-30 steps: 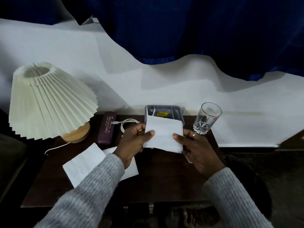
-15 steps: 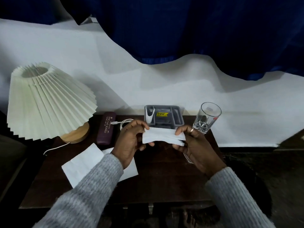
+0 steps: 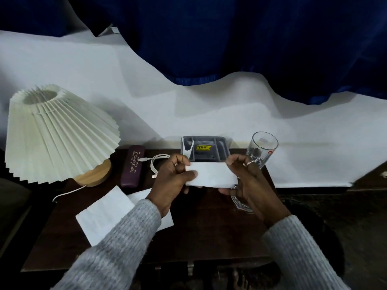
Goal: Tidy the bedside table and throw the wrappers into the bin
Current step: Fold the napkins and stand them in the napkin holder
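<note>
The left hand (image 3: 170,185) and right hand (image 3: 250,183) pinch the folded paper (image 3: 211,175); tray (image 3: 222,150) and glass (image 3: 262,148) just behind

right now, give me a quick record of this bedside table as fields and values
held: folded white paper, lifted off the table
left hand: pinches the paper's left end
right hand: grips the paper's right end
lying loose: white sheets, front left, partly under the left sleeve
back row, left to right: pleated lamp, spectacle case, charging cable, grey tray, drinking glass
bin: not in view
</note>
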